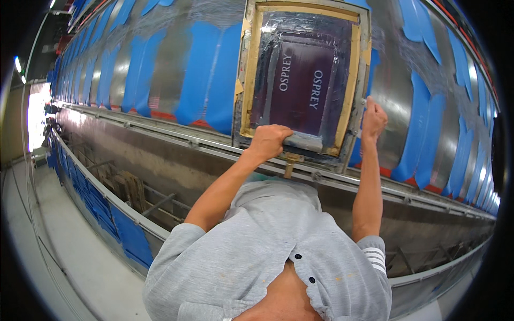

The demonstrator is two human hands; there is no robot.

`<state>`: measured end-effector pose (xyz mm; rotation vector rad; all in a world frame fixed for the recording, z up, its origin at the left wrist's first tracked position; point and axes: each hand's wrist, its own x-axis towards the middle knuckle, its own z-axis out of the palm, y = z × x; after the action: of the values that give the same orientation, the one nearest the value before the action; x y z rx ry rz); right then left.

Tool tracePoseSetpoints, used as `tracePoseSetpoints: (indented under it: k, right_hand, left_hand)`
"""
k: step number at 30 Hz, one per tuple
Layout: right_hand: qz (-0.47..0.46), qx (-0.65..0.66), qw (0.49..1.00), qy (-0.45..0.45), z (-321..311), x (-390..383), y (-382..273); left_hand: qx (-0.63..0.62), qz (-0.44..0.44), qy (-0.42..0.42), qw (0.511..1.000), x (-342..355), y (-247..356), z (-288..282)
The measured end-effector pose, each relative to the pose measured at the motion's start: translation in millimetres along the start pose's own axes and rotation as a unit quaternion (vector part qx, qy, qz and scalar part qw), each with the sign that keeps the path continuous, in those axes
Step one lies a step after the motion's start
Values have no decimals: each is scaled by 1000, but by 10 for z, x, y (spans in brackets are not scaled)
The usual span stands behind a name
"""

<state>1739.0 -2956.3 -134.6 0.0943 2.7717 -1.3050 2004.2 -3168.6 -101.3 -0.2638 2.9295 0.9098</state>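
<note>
A screen-printing frame (241, 91) with tape along its edges lies in front of me on the long printing table. Its dark mesh (300, 64) shows a maroon panel with pale lettering. At the near end of the mesh rests a greyish squeegee (305, 142). My left hand (270, 142) reaches over the frame's near edge, fingers closed on the squeegee's left end. Against the frame's right edge, my right hand (374, 119) is closed in a fist; whatever it holds there is hidden. A small metal bracket (289, 165) sits at the frame's near side.
Blue fabric-like pieces (206, 75) lie in rows along the table (168, 80) on both sides of the frame. A metal rail (160, 128) runs along the table's near edge. Below left, more blue pieces (131, 235) hang beside a pale floor (80, 257).
</note>
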Motion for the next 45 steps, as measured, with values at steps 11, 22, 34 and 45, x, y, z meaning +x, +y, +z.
tracePoseSetpoints:
  k: [11, 22, 34, 45]
  right_hand:
    - [31, 90, 995, -7, 158, -14, 456]
    - [-9, -34, 999, 18, 182, 43, 430]
    - [24, -149, 988, 10, 161, -37, 136]
    - [-465, -186, 841, -203, 614, 1236, -1671]
  left_hand:
    - [66, 11, 14, 998, 27, 132, -96]
    - [31, 38, 12, 999, -229, 94, -13]
    - [87, 63, 115, 988, 1203, -425, -149]
    - [138, -15, -116, 983, 3253, -613, -1109]
